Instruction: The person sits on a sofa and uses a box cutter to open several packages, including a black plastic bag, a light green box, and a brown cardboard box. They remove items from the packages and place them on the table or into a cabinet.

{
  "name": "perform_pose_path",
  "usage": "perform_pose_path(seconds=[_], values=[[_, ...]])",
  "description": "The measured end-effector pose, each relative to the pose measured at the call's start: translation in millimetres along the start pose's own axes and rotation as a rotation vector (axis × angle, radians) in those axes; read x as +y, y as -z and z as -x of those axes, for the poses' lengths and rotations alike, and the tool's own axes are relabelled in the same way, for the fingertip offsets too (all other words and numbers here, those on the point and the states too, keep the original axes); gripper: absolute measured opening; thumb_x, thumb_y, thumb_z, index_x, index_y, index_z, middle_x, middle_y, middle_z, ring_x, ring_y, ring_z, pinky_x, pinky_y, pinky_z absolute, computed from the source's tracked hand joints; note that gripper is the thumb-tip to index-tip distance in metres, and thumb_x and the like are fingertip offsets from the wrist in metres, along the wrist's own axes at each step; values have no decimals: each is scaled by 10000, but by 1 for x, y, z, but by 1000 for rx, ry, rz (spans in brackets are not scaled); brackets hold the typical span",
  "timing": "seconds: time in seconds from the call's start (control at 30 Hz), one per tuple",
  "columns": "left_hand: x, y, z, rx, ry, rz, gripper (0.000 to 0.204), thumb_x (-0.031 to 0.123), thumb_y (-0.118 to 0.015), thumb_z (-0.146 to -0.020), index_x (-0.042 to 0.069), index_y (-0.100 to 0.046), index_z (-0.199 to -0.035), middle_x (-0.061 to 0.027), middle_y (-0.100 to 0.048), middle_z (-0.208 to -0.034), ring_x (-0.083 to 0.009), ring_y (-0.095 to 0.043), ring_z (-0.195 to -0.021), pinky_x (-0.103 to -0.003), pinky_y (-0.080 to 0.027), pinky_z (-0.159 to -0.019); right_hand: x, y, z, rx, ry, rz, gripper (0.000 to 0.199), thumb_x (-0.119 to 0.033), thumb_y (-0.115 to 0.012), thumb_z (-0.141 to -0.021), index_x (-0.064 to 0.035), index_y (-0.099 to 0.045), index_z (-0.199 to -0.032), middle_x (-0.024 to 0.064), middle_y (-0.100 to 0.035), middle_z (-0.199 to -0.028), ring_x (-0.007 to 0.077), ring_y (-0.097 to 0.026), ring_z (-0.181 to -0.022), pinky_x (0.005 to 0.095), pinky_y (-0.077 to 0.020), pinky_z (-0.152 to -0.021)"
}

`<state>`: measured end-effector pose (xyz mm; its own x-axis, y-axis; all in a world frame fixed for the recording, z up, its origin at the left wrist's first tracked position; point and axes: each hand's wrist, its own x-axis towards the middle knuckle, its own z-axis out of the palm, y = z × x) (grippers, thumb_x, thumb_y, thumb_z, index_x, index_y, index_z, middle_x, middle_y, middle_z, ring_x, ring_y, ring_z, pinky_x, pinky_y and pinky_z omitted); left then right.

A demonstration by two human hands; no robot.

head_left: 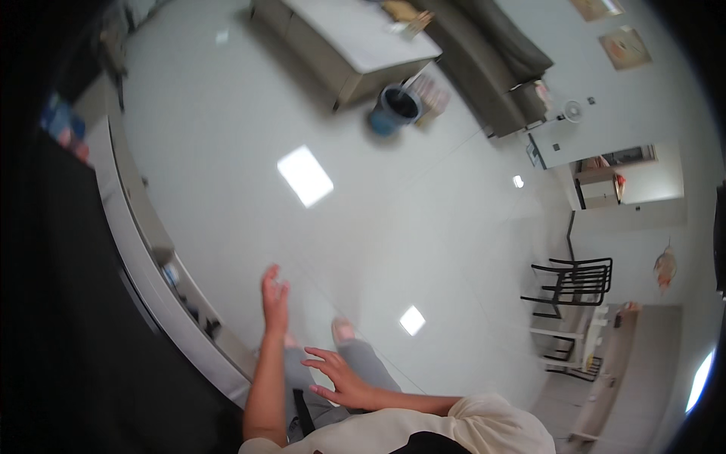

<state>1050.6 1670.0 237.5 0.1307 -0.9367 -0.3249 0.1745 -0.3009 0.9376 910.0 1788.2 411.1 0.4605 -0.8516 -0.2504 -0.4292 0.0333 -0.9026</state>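
My left hand [274, 303] reaches forward over the pale tiled floor [227, 197], its fingers apart and nothing in them. It is nearest to the long low cabinet [130, 193] along the left side, without touching it. In front of my body, above my grey trousers [370, 366], my right hand [342, 380] is bent inward with its fingers spread. Nothing lies in that hand either. A black strap [303, 412] hangs by my waist, to the left of the right hand.
A large black panel [83, 303] fills the left side. Ahead stands a coffee table [355, 45] with a blue bucket [395, 110] at its near corner and a brown sofa [488, 64] behind. Black chairs [578, 281] and a white table [586, 340] are at right.
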Motion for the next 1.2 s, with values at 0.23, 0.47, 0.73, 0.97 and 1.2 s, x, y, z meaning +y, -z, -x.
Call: perform_pose_path(seconds=[0.23, 0.47, 0.73, 0.97, 1.2], values=[[104, -160, 26, -620, -514, -501, 521, 140, -625, -843, 44, -446, -1323, -162, -445, -1363, -335, -412, -1277, -433, -347, -1045, -58, 179, -8, 528, 347, 104, 491, -227, -651, -852, -94, -501, -1300, 167, -344, -1436, 369, -353, -1299, 470, -300, -1072], [175, -355, 47, -917, -582, -544, 589, 137, -649, -842, 32, -383, -1356, -186, -427, -1347, -352, -413, -1264, -449, -389, -1015, -9, 411, 38, 783, 337, 204, 481, -215, -654, -851, -115, -504, -1297, 145, -359, -1419, 339, -354, -1296, 456, -315, -1067], [230, -595, -12, -1007, -541, -557, 575, 93, -688, -813, 70, -432, -1327, -151, -418, -1368, -313, -437, -1242, -404, -431, -975, 100, 604, 121, 998, 164, 292, 499, -195, -662, -842, -121, -498, -1308, 160, -384, -1398, 352, -378, -1279, 451, -322, -1065], [270, -869, -168, -958, -795, -616, 438, 61, -625, -841, 104, -515, -1263, -100, -457, -1329, -262, -444, -1252, -382, -428, -967, 160, 761, 130, 883, 164, 153, 530, -163, -674, -827, -120, -490, -1322, 136, -352, -1412, 331, -403, -1260, 436, -343, -1062], [259, -1178, -144, -1458, -682, -433, 380, 95, -599, -886, 123, -521, -1257, -97, -464, -1312, -281, -455, -1230, -408, -430, -986, 225, 1011, 211, 1318, 82, 229, 486, -93, -694, -808, -67, -517, -1260, 143, -463, -1338, 317, -438, -1229, 407, -388, -1015]])
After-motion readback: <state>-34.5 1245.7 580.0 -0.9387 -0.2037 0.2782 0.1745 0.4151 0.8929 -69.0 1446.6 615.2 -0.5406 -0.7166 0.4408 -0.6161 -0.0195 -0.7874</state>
